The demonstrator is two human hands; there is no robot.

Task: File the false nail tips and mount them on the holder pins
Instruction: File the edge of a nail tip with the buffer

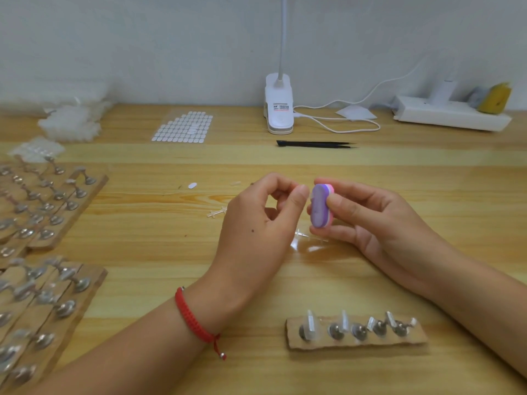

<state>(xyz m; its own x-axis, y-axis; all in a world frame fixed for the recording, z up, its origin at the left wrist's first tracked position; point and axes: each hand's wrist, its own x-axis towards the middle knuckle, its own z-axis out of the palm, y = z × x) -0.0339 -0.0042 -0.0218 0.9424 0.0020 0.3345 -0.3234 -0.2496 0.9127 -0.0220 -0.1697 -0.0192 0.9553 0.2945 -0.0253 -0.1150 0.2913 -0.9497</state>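
Purple and pink, the buffer block [320, 206] stands upright at frame centre, pinched between the thumb and fingers of my right hand [368, 220]. My left hand [256, 223] curls just beside it, thumb tip pressed to forefinger; whether anything lies between them I cannot tell. Bare wooden table [399, 172] opens above, toward the black tweezers [316, 144]. Holder boards [51, 212] crowd the left edge. At lower right, a pin strip [356, 342] carries nail tips [311, 322]. The label on the lamp clip [279, 109] is too blurred to read.
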